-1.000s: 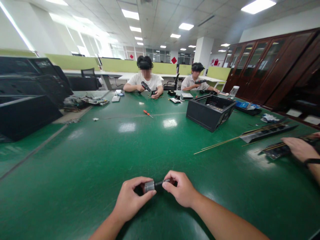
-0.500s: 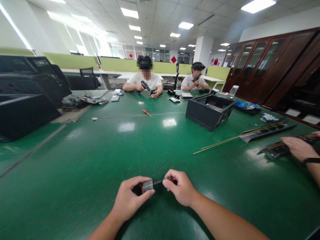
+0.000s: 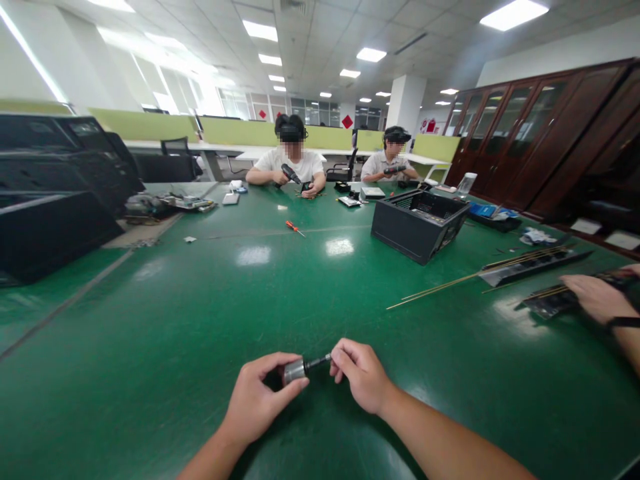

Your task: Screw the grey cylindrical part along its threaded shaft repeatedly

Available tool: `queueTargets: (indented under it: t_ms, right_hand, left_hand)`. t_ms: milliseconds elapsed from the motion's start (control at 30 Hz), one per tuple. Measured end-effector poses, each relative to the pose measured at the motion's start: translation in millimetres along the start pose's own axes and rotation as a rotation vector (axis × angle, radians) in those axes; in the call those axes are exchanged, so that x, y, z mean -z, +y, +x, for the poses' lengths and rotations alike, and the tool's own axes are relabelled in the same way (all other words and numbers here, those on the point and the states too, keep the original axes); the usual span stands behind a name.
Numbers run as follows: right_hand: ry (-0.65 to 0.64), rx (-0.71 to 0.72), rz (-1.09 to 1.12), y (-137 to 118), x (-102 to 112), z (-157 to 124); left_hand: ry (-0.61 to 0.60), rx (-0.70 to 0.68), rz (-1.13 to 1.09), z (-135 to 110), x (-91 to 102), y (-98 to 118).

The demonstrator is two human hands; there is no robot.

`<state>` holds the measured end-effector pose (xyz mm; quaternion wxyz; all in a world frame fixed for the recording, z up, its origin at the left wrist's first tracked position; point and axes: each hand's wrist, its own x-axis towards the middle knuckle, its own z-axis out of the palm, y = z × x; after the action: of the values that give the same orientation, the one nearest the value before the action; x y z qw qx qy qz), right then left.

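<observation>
Head view: above a broad, glossy green tabletop point(image 3: 200, 320) are my bare left hand point(image 3: 263, 393) and bare right hand point(image 3: 364, 380). The left clasps a squat grey metal cylinder point(image 3: 295, 371), probably steadying it so its slim black rod point(image 3: 315, 363) faces the right, curled at the silvery tip point(image 3: 328, 357); whether pinching, I cannot tell. The cylinder's round wall shines.

likely an office: white desks point(image 3: 253, 155), green partitions point(image 3: 230, 131), dark cabinets point(image 3: 515, 127)
</observation>
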<state>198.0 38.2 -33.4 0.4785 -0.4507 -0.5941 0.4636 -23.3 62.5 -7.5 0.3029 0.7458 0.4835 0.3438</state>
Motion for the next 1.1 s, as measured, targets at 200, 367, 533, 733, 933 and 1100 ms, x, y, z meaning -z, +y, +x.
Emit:
queueTargets:
  t_ms: [200, 367, 533, 733, 933, 1100]
  right_hand:
    - [0.008, -0.01, -0.002, 0.5, 0.4, 0.3]
    - [0.022, 0.009, -0.007, 0.3, 2.0, 1.6]
    - [0.059, 0.043, 0.052, -3.4, 3.0, 1.6]
    - [0.119, 0.059, 0.213, 0.5, 2.0, 4.6]
    - [0.113, 0.001, 0.216, 4.9, 1.9, 10.9]
    - [0.106, 0.008, 0.235, 4.7, 1.7, 10.4]
  left_hand:
    - [0.004, -0.024, 0.003, -1.3, -0.2, -1.0]
    - [0.001, -0.01, -0.005, -0.1, 1.0, 1.2]
    - [-0.074, 0.031, -0.147, 2.3, 1.4, 3.4]
    - [0.055, 0.102, -0.323, 5.2, -3.0, 8.0]
    - [0.1, 0.111, -0.42, -1.0, 14.1, 17.6]
    - [0.174, 0.056, 0.028, -55.5, 76.3, 7.0]
